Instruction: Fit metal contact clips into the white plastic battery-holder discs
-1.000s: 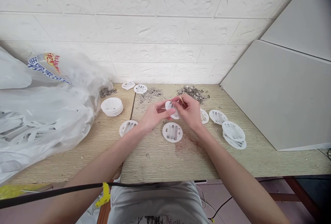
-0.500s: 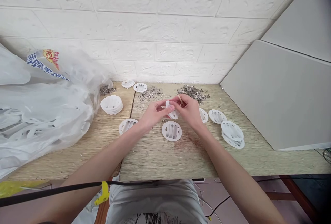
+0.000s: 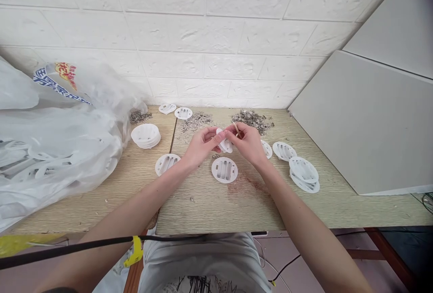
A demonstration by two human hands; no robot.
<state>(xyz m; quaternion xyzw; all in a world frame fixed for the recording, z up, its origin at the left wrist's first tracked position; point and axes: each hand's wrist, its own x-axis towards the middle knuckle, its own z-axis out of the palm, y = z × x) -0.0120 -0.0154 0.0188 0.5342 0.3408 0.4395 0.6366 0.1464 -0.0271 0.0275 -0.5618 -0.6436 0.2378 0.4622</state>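
Observation:
Between both hands a white round plastic piece (image 3: 226, 146) is held tilted above the table. My left hand (image 3: 203, 147) grips its left side, thumb on top. My right hand (image 3: 246, 141) pinches at its upper right edge and also has a thin light stick (image 3: 236, 128) between its fingers. Just below the hands, a white slotted disc (image 3: 224, 170) lies flat on the table. Another disc (image 3: 168, 163) is partly covered by the left forearm. Small metal parts (image 3: 215, 156) lie just under the held piece.
Piles of small metal pieces (image 3: 254, 121) lie near the wall. White discs are stacked at left (image 3: 146, 135) and right (image 3: 303, 172). A large clear bag (image 3: 67, 148) fills the left side. A grey panel (image 3: 368, 121) stands at right; a black cable (image 3: 67, 251) crosses the front.
Both hands stay in nearly the same place. The held piece has tilted slightly, and the right fingers have shifted a little on its edge.

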